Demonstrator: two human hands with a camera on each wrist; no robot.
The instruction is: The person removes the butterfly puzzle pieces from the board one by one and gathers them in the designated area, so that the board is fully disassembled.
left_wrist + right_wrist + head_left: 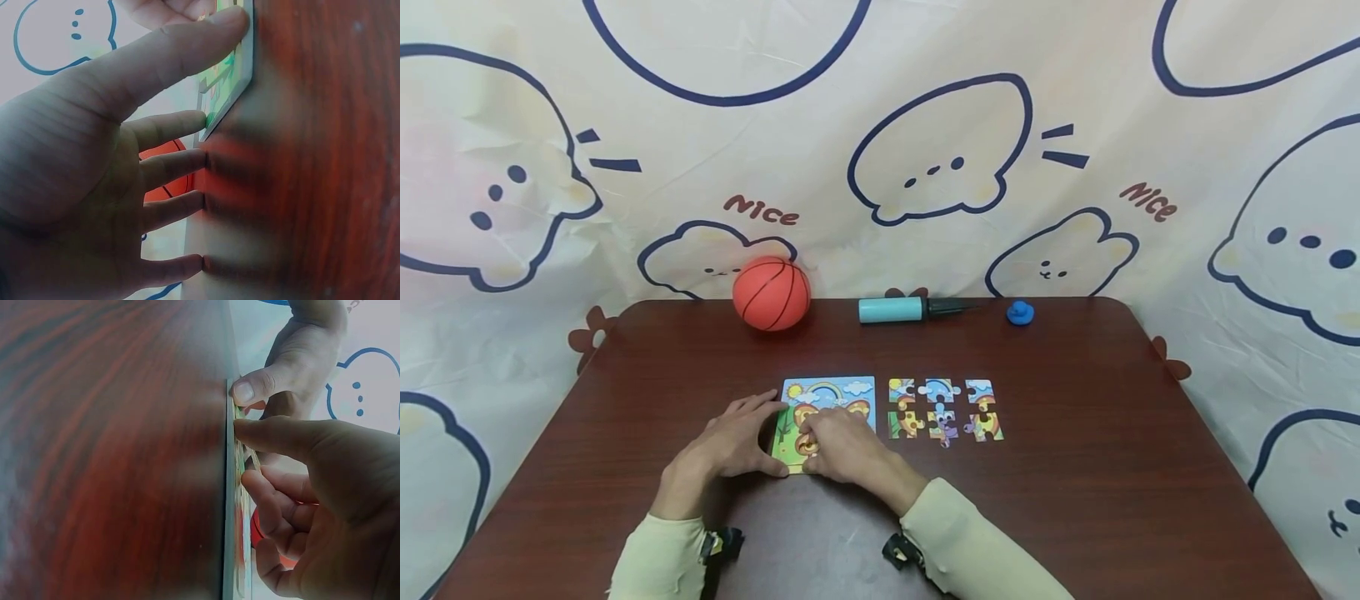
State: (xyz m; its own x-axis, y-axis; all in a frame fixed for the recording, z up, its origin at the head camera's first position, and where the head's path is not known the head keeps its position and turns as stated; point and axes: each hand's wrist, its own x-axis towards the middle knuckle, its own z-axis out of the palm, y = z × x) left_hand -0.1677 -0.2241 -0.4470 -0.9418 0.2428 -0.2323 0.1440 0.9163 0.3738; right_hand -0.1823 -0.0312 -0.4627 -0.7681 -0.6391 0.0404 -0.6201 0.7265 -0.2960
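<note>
A jigsaw puzzle board (829, 387) with a rainbow, trees and animals lies flat on the table. My left hand (735, 439) spans its left side, thumb (228, 25) pressed on the near edge and index fingertip at the board's side. The other left fingers stretch out with their tips on the tabletop. Over the board's near part, my right hand (850, 446) pinches a puzzle piece (255, 459), which is tilted up from the board; most of it is hidden behind the fingers. The right thumb (275, 434) reaches the board's near edge, close to the left thumb.
Several loose puzzle pieces (942, 423) lie in two rows right of the board. Along the table's far edge are an orange-red basketball (771, 293), a light blue and black hand pump (891, 311) and a small blue object (1020, 313). A printed curtain (820, 167) hangs behind.
</note>
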